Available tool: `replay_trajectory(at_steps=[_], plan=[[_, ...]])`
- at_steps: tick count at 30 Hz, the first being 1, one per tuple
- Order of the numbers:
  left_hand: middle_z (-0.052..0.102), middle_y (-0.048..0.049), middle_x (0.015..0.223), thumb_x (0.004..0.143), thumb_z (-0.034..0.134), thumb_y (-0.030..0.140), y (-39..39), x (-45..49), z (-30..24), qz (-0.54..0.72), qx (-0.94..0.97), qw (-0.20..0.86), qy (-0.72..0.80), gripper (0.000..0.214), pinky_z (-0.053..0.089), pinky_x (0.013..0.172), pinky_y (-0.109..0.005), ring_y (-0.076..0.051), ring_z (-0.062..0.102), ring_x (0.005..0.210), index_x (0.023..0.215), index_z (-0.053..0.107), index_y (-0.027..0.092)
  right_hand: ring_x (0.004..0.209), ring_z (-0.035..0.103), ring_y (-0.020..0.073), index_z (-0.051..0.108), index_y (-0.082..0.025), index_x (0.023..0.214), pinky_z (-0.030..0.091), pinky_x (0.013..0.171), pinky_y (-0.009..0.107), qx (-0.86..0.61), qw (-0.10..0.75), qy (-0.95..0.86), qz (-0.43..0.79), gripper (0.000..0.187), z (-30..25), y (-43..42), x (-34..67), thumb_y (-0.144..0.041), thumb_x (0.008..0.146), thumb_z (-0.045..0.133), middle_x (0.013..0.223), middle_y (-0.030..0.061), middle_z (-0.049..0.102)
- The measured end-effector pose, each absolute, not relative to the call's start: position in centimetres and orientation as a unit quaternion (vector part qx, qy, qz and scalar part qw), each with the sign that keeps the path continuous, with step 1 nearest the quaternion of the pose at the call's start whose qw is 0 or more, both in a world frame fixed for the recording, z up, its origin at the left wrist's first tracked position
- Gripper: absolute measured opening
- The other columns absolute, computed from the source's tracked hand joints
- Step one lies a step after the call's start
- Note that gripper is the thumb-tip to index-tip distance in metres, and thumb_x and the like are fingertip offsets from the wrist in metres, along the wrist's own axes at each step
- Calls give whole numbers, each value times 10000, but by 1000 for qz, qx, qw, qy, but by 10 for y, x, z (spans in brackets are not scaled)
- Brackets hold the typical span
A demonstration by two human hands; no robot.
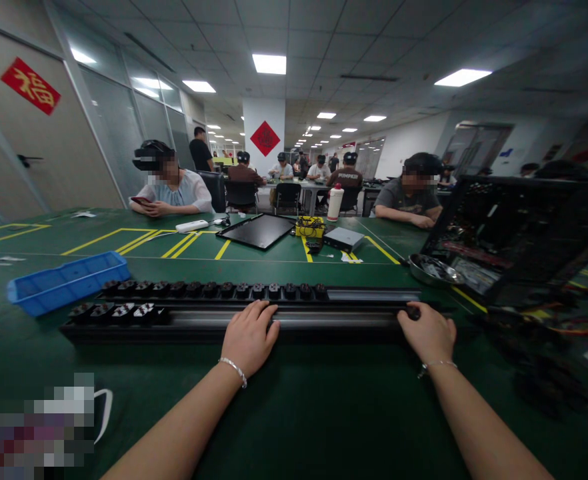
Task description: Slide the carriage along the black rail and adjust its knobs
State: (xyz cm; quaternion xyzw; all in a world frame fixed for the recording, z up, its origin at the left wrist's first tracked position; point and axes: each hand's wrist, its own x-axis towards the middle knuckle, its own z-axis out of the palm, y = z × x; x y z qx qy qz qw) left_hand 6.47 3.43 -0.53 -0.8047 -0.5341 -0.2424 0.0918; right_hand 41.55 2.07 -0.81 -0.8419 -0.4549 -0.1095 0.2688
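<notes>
Two long black rails lie side by side across the green table (pixel 324 413). The far rail (pixel 374 294) carries a row of small black socket-like modules (pixel 243 290) on its left and middle part. On the near rail (pixel 319 321), several such modules (pixel 123 311) sit at the left end, some with shiny metal on top. My left hand (pixel 250 333) rests on the near rail's middle, fingers stretched over it and thumb apart. At the right end, my right hand (pixel 430 333) has its fingers closed around a small dark piece (pixel 413 313), partly hidden by them.
A blue bin (pixel 69 283) stands at the left. Behind the rails are a black panel (pixel 259 231), a yellow box of cables (pixel 310 227) and a grey drive (pixel 343 238). A metal bowl (pixel 434 270) and an open computer case (pixel 514 233) stand right. Other people sit across the table.
</notes>
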Motion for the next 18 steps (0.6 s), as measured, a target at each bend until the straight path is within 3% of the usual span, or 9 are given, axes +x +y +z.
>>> replay_trajectory(at_steps=[18], plan=[[578, -54, 1221, 869, 378, 363, 35, 64, -6, -257, -803, 93, -530, 359, 430, 919, -390, -225, 488, 1164, 1144, 578, 247, 941, 554, 266, 600, -184, 990, 328, 886, 421, -845, 261, -456, -102, 393, -6, 20, 418, -409, 728, 414, 932, 100, 636]])
